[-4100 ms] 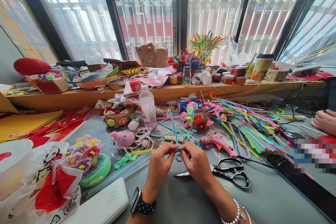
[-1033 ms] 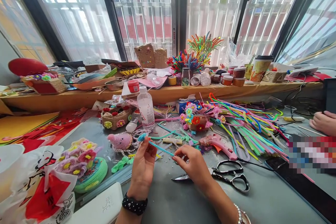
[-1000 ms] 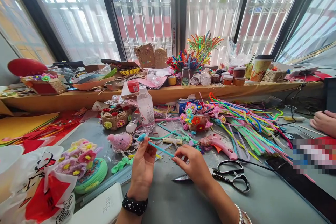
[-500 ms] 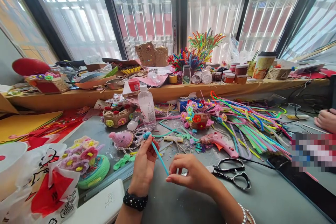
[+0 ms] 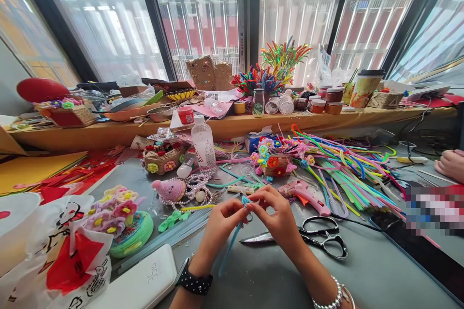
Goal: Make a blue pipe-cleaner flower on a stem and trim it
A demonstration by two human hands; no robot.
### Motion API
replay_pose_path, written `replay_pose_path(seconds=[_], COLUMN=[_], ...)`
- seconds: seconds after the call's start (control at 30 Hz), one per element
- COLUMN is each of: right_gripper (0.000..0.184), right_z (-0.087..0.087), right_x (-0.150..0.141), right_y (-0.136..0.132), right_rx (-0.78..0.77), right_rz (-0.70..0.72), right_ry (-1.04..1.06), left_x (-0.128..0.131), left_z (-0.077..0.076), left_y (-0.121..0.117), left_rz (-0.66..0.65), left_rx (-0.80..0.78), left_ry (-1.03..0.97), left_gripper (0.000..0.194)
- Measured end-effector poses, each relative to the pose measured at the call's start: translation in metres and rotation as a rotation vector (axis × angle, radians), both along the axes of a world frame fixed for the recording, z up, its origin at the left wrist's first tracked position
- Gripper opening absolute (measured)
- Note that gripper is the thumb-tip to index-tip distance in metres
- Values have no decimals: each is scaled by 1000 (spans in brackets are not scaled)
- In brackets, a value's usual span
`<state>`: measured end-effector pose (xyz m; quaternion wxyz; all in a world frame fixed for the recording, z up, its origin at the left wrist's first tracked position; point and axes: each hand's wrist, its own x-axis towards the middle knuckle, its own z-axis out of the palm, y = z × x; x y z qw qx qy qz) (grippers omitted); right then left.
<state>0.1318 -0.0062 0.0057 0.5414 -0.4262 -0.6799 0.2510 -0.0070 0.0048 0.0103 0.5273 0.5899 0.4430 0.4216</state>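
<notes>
On the grey worktop (image 5: 268, 280), left fingers (image 5: 237, 215) and right fingers (image 5: 268, 194) pinched a blue pipe cleaner (image 5: 232, 241) by its bunched end, probably light, soft, bendable, best held there.

Scissors (image 5: 306, 233) near hands (image 5: 277, 212), nearside tabletop (image 5: 268, 280) free

Head camera, one view. Station: on the wearer's head, above and behind the left hand (image 5: 225, 219) and right hand (image 5: 273, 210). Facing: forward and down over the table (image 5: 268, 280). Range: hands near, low centre; ledge (image 5: 228, 129) farther; windows (image 5: 203, 14) farthest. Field: wide, window frames slanting outward at the sides.
</notes>
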Motion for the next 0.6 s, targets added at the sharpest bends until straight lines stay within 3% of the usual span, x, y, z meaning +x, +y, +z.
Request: replay_pose_path(seconds=[0.2,0.47,0.6], right_gripper=[14,16,19], right_z=[-1,-5,-8], right_x=[2,3,2], right_y=[2,3,5], right_rx=[16,81,44], right_rz=[-12,-91,-146], right_ry=[-55,-241,-240], left_x=[1,1,0], left_z=[-1,-6,-13], left_y=[-4,-5,-2], left_rz=[-2,57,131], left_rx=[107,425,438], left_ry=[68,372,381], left_gripper=[20,15,11])
